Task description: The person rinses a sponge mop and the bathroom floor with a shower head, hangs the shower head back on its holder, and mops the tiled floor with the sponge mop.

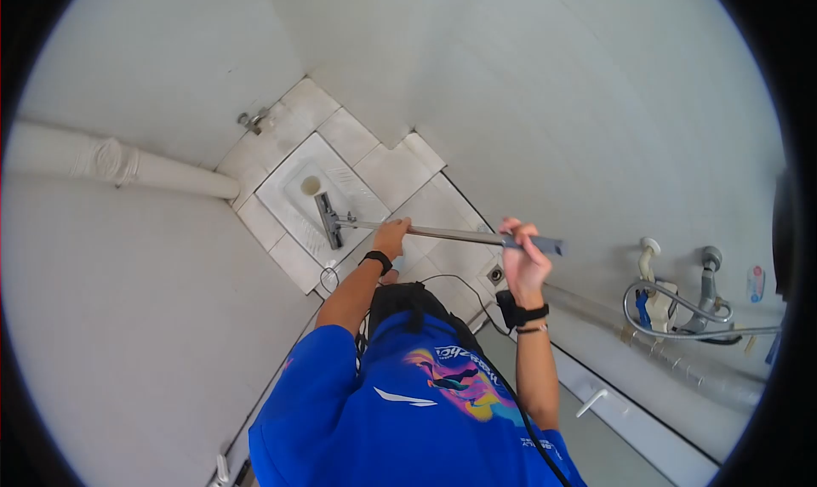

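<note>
Stretching from its head (328, 221) over the squat toilet (296, 205), the mop (459, 234) runs through the clasped left hand (393, 236), nearer the toilet, to the right hand (526, 262) wrapped round its grip (550, 245).

Dressed in a bright blue, short-sleeved shirt (340, 427) with a multicoloured print (464, 387), white lettering (451, 353) and a white slash (403, 398). Banded with a black left strap (377, 259) and a boxier black right strap (514, 309). Crossed by a black cable (539, 444).
</note>
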### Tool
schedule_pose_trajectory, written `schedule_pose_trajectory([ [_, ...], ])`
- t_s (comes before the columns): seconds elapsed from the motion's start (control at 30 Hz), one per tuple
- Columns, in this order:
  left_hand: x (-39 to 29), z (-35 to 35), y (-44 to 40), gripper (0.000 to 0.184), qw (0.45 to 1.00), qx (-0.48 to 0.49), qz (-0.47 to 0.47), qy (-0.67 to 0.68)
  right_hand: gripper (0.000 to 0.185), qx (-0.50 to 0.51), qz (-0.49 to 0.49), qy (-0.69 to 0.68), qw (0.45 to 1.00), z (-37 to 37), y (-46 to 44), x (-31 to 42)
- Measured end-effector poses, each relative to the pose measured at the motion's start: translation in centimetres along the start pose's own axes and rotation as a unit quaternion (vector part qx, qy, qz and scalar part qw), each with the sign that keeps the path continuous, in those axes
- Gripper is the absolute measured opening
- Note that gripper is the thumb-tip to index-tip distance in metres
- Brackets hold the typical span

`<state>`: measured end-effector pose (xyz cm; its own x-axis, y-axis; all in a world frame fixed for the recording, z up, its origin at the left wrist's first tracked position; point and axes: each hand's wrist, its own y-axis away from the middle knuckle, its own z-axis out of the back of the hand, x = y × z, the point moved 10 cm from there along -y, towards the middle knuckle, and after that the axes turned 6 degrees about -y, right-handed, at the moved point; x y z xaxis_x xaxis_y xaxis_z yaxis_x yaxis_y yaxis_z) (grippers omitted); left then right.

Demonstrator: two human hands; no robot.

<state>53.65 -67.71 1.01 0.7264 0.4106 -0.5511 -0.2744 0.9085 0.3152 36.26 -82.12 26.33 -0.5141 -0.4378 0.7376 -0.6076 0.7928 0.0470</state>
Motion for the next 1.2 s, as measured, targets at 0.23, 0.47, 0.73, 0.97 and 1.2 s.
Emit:
schedule_pose_trajectory([
  [0.23,3.1,-1.1,-7.7,0.055,0.991,-0.098,-0.001,0.095,0.018,-0.095,-0.09,0.144,0.981,3.8,-10.4,-3.9],
  [0.47,-2.9,3.6,-9.2,0.077,0.98,-0.128,-0.087,0.126,0.027,-0.113,-0.129,0.224,0.959,9.1,-17.9,-3.7],
  [0.73,-6.7,4.3,0.2,0.066,0.975,-0.105,-0.079,0.177,0.066,-0.144,-0.155,0.257,0.943,11.4,-24.9,-5.6],
  [0.97,0.3,-0.8,11.1,0.057,0.968,-0.046,0.064,0.237,0.07,-0.254,-0.114,0.24,0.93,15.2,-24.6,-4.7],
  [1.2,-0.6,-0.1,10.6,0.042,0.975,-0.022,0.065,0.213,0.027,-0.125,0.007,0.154,0.98,13.2,-13.5,6.2],
])
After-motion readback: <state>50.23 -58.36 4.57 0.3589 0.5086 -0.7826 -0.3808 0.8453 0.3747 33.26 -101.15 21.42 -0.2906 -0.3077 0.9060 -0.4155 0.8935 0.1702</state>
